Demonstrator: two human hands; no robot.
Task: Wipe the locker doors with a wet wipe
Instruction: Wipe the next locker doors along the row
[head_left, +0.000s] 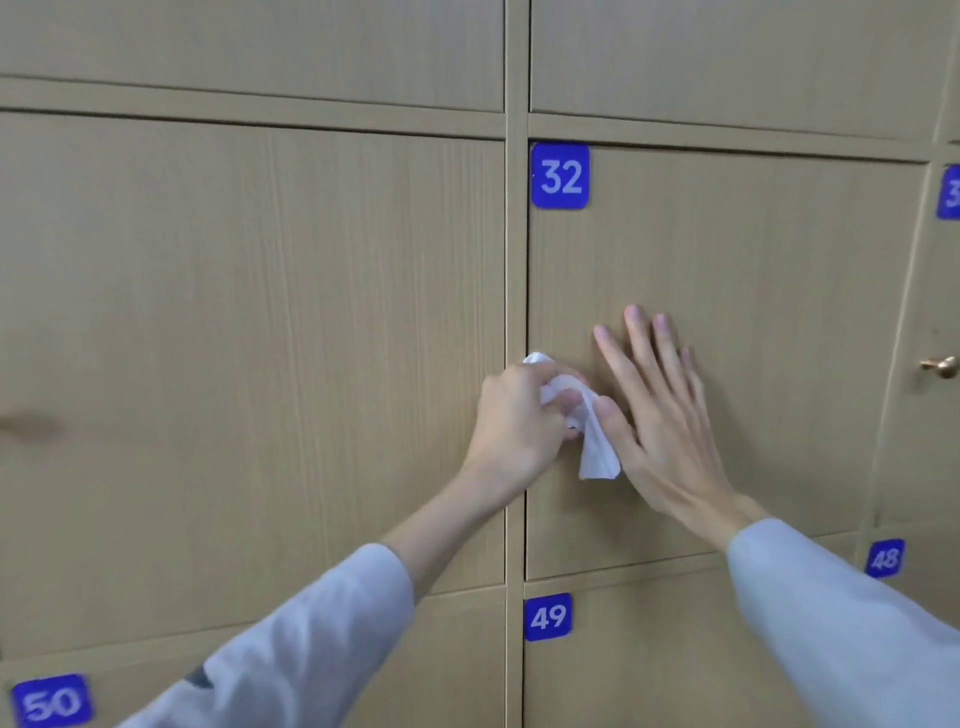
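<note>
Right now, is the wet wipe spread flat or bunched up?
Bunched up: the wet wipe is crumpled in the left hand, one corner hanging loose.

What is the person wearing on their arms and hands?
Both arms wear loose, pale grey-blue long sleeves, pushed back from the wrists. The left sleeve has a small dark mark low down; the right sleeve is plain. The hands are bare: no gloves, rings or watch visible.

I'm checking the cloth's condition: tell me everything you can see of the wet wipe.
The wet wipe is white, thin and crumpled, looking like soft nonwoven fabric. Its upper part is bunched in the left hand, a corner poking out above the fingers; a loose tail hangs down. It lies against the door of locker 32 near its left edge, and the flat right hand touches it with the thumb.
</note>
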